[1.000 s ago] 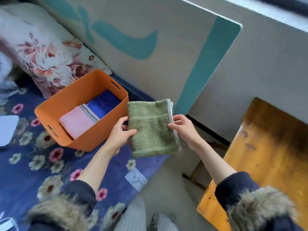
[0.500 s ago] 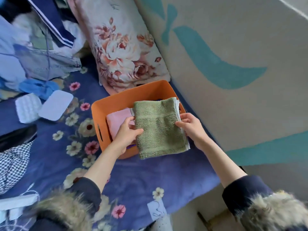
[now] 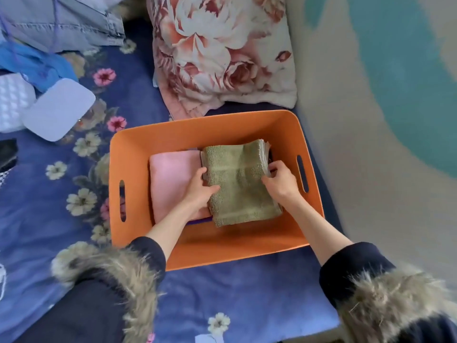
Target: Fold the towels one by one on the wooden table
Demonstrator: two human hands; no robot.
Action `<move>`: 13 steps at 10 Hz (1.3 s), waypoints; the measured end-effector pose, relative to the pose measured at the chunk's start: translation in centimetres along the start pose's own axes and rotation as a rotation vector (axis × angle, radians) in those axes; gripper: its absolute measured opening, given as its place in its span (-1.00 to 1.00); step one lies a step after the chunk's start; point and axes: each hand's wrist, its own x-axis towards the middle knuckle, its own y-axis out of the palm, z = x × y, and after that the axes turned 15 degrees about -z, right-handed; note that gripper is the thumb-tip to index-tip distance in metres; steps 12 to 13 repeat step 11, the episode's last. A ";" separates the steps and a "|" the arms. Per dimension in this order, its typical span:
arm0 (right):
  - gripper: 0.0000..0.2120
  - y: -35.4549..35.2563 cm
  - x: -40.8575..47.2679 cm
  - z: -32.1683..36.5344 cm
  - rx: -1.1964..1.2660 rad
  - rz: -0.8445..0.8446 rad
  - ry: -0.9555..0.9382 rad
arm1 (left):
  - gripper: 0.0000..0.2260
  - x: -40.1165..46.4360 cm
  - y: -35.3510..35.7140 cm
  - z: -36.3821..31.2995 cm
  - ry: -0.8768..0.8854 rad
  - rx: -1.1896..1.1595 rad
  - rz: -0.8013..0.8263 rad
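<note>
Floral blue bedspread (image 3: 138, 115) carries our orange basket (image 3: 197, 248), pillow (image 3: 222, 53) behind it. Our left hand (image 3: 197, 191) and right hand (image 3: 280, 183) each pinch a side of the folded green towel (image 3: 239, 184), inside the basket, beside the pink towel (image 3: 170, 179).

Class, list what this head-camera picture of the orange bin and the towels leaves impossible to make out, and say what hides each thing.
- What lies under the green towel: head view, covered by it; only a dark sliver shows.
- The pink towel's near corner: hidden by the left hand.
- The right hand's fingertips: tucked behind the green towel's edge.
- The orange bin's floor: mostly covered by towels.
- The wooden table: outside the frame.
</note>
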 end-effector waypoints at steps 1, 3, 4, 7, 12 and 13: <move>-0.68 1.4 0.9 -0.7 -0.023 -0.030 0.026 | -0.44 1.4 1.1 0.9 0.007 -0.019 -0.020; -0.69 2.3 1.2 -1.3 -0.138 -0.176 0.014 | -0.51 3.2 2.4 2.3 0.244 0.110 -0.103; -0.60 2.8 0.3 -1.4 -0.287 -0.230 -0.076 | -0.55 3.4 2.1 3.3 0.645 0.372 -0.220; -0.22 4.8 2.6 -4.1 -0.823 0.140 -0.673 | -0.37 5.7 1.9 7.0 0.846 1.123 -0.151; -0.41 3.6 3.5 -1.6 -0.558 0.256 -0.508 | -0.40 7.1 3.2 7.7 0.794 1.160 -0.146; -0.41 3.6 3.5 -1.6 -0.558 0.256 -0.508 | -0.40 7.1 3.2 7.7 0.794 1.160 -0.146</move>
